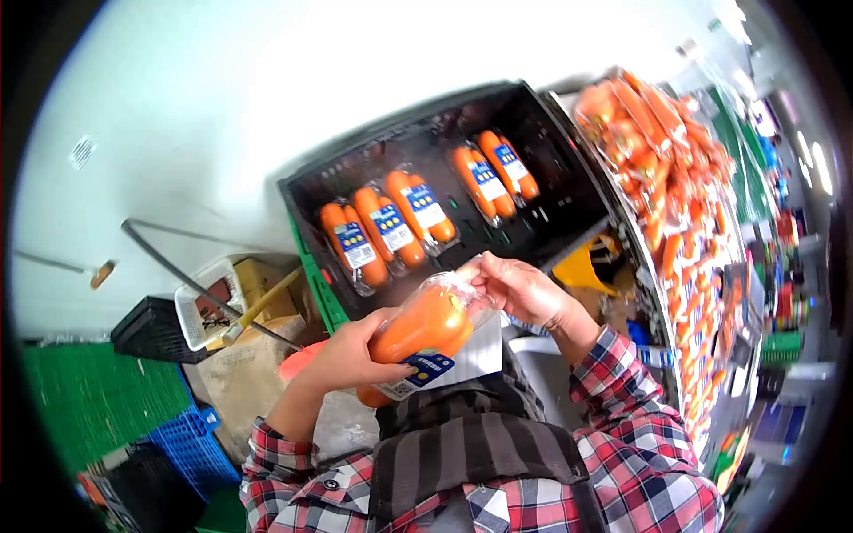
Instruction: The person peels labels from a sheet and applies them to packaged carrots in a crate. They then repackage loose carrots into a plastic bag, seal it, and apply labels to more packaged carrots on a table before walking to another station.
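Observation:
A clear plastic-wrapped pack of thick carrots (425,324) with a blue and white label is held in front of my body, tilted. Wrapped around its lower left side, my left hand (342,357) grips it. My right hand (526,289) is closed, with thumb and fingers pinching the loose film at the upper end of the pack. Just beyond both hands sits a black crate (555,164). Inside lie several similar carrot packs (388,227), labels facing up, in two groups with a gap between them.
Right of the crate, a large heap of bagged carrots (653,142) runs along a long table. A yellow object (582,268) lies under the crate's right end. At left are a white basket (191,311), a cardboard box (262,289), a blue crate (191,444) and a dark metal rod (178,266).

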A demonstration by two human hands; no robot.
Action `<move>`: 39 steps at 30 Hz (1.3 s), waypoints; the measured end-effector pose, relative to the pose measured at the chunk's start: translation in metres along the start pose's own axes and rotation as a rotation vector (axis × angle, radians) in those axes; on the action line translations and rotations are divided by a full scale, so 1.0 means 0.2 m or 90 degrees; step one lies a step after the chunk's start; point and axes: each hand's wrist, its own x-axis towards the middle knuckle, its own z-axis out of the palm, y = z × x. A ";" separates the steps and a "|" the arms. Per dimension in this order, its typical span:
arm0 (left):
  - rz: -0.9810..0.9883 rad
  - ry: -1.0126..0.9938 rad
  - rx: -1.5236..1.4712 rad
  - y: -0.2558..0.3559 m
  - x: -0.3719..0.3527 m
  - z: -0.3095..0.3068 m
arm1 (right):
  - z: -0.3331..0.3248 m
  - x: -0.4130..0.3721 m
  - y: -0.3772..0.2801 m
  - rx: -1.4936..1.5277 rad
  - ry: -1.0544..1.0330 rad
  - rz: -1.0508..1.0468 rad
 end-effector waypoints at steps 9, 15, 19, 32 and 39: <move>0.050 -0.259 0.176 0.14 0.12 0.17 | -0.01 -0.41 0.43 0.194 0.040 0.141; 0.193 -0.311 0.335 0.21 0.09 0.43 | 0.04 -0.71 0.54 0.156 -0.002 0.000; 0.575 -0.173 0.541 0.23 0.03 0.74 | 0.08 -1.10 0.49 -0.096 -0.002 -0.212; 0.879 -0.370 0.832 0.15 0.23 1.91 | -0.01 -2.21 1.24 -0.493 0.491 -0.413; 0.929 -0.626 0.766 0.12 0.56 2.35 | -0.17 -2.39 1.52 -0.409 0.582 -0.414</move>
